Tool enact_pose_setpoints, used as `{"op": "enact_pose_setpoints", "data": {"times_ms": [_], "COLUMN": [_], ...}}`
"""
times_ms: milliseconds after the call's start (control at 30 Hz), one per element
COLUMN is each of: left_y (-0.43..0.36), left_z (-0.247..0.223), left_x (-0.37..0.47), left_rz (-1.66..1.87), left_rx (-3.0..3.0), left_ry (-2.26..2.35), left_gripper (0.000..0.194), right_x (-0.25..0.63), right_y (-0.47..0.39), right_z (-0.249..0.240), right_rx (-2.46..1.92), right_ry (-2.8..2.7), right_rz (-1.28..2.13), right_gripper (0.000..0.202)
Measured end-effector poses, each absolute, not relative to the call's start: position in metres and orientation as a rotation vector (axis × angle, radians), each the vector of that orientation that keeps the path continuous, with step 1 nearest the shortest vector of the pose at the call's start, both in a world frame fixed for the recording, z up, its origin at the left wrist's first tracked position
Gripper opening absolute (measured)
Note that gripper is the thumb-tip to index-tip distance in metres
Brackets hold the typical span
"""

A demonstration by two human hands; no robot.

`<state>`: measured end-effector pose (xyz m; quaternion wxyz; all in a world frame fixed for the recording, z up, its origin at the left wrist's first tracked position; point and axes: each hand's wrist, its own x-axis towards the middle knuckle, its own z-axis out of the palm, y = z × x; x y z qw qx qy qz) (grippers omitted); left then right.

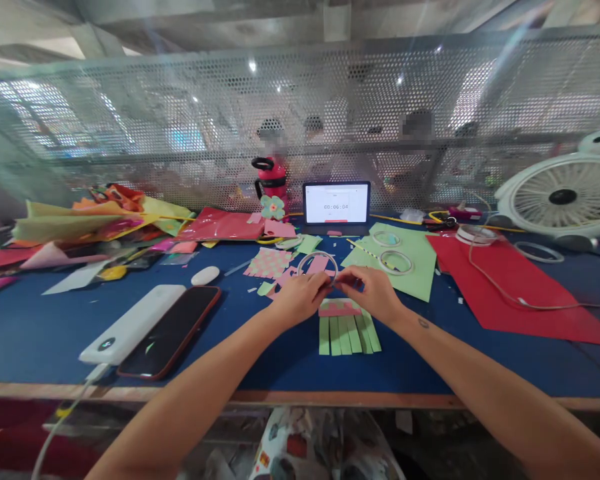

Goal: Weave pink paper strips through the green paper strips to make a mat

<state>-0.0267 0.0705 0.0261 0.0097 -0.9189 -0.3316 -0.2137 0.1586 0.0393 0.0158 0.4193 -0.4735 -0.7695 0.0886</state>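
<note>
The thin white ring of tape (318,261) is held up just above the blue surface (40,327), near the middle of the view. The left hand (300,297) is closed around the lower left part of the ring, with the fingers curled in. The right hand (373,290) meets it from the other side; its fingertips are pinched together at the lower right edge of the ring, but it is too small to tell if they grip the ring itself or a loose end of tape.

Directly under the two hands lies a green paper piece cut into strips with a pink band across its top (347,327). Behind the ring there is a small woven pink and green paper square (267,262) and some pink scraps.

To the right, a light green paper sheet (415,267) carries two more white tape rings (395,261), and beside it a big red paper sheet (520,293) with a white cable lying across it. To the left lie a black phone in a red case (173,330) and a white power bank (130,325), touching side by side. At the back stand a tablet showing a timer (336,203), a red bottle (271,177) and, far right, a white fan (563,195). A heap of coloured paper (95,217) fills the far left.
</note>
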Motion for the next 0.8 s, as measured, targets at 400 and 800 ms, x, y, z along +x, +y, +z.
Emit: {"op": "enact_pose_setpoints", "data": {"times_ms": [400,800], "left_y": [0.0704,0.0729], "left_z": [0.0228,0.0176], "left_x": [-0.0255,-0.024], "left_rz": [-0.768,-0.817], "left_rx": [-2.863,-2.915], "left_ry": [-1.0,-1.033], "left_gripper": [0.009,0.006], "right_x": [0.1526,0.1521], "right_y": [0.038,0.039], "right_z": [0.0145,0.01], "right_rx": [-1.198,-1.179], "right_ry": [-1.858,-1.782], "right_rz": [0.293,0.38], "right_gripper": [0.009,0.009]}}
